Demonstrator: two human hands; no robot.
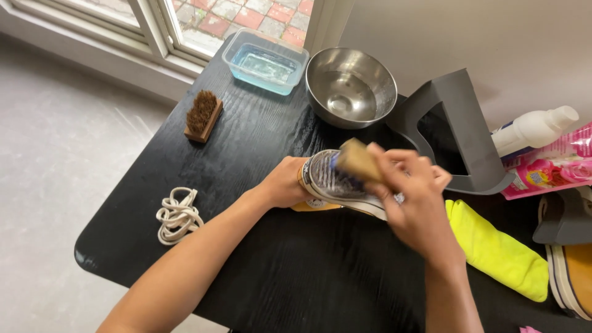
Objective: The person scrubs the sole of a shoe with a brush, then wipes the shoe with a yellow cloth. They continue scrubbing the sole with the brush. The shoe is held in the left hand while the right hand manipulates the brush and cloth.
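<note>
Both forearms bare, no sleeves in view. Left hand [285, 183], right hand [414, 198]: no gloves, rings, watch.

At the centre of the frame, a person's left hand [285, 183] is gripping the toe of a sneaker [336, 185] lying sole-up on a black table [296, 271], while the right hand [414, 200] is pressing a wooden-backed brush [356, 160] against the sole. A second brush [203, 115] is sitting bristles-up at upper left, near a clear tub of water [266, 61] and a steel bowl [350, 86]. Coiled white laces [177, 216] are lying at lower left; a yellow cloth [496, 250] is resting at right.
</note>
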